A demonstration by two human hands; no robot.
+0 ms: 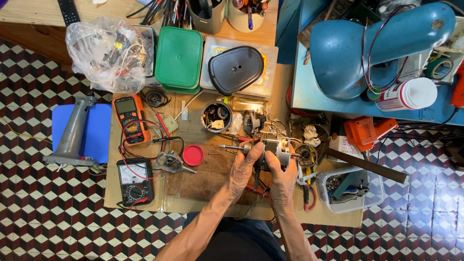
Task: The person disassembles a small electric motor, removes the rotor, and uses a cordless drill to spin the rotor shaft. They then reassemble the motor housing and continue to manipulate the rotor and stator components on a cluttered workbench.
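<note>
Both hands hold a small electric motor [268, 146] with a steel shaft sticking out to the left and thin wires trailing off its top. My left hand [241, 168] grips its left side near the shaft. My right hand [282, 175] clasps its right side. The motor is held just above a low wooden work board [203, 181]. A red round lid [193, 155] and a grey metal motor end cap [170, 161] lie left of my hands.
An orange multimeter [129, 118] and a black analog meter [135, 182] lie at the left with red and black leads. A round tin of parts [216, 116], green and clear boxes, a bag of parts, a blue fan housing [377, 43] and an orange tool [367, 131] surround the board.
</note>
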